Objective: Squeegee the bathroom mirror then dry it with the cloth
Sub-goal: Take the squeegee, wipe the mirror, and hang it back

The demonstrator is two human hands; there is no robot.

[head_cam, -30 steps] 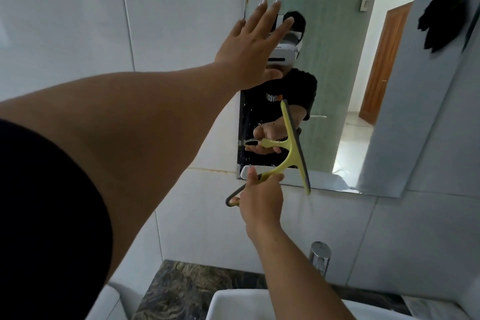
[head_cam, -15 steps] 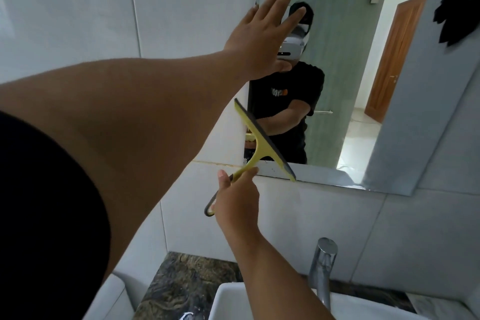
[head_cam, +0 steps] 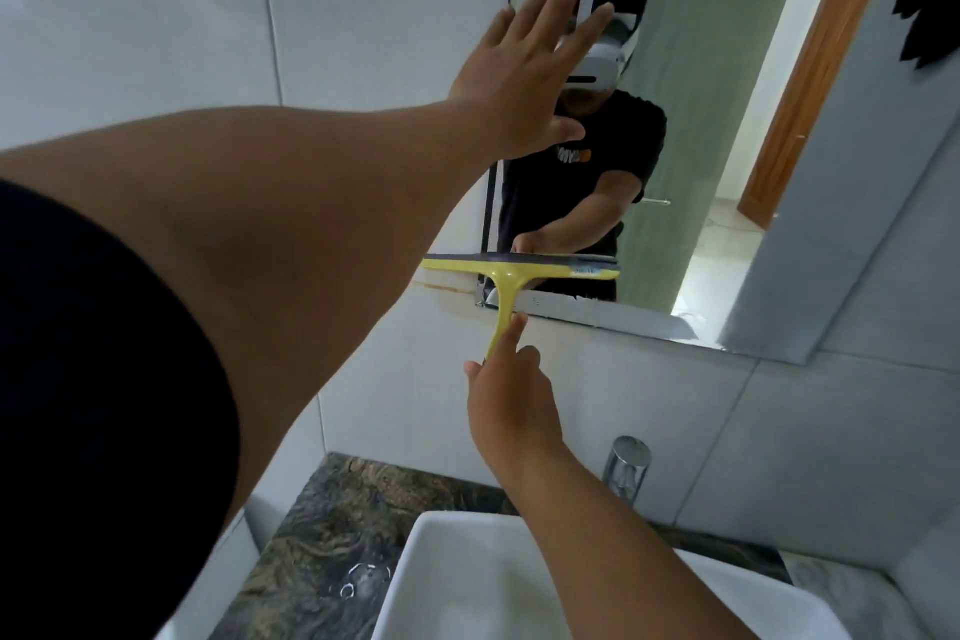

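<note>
The mirror (head_cam: 727, 161) hangs on the tiled wall above the basin. My right hand (head_cam: 511, 392) grips the handle of a yellow squeegee (head_cam: 511, 273), whose blade lies level across the mirror's lower left corner, partly over the wall tile. My left hand (head_cam: 530, 73) is raised flat with fingers spread at the mirror's left edge, holding nothing. A dark cloth (head_cam: 930, 10) shows at the upper right edge, hanging by the mirror. The mirror reflects a person in a black shirt.
A white basin (head_cam: 467, 582) sits below on a dark marbled counter (head_cam: 337, 535). A chrome tap (head_cam: 626, 465) stands behind the basin to the right of my forearm. A wooden door (head_cam: 810, 104) appears in the reflection.
The squeegee blade has turned from tilted to level and sits lower, along the mirror's bottom edge. My right hand dropped a little. My left hand stays raised at the mirror's edge.
</note>
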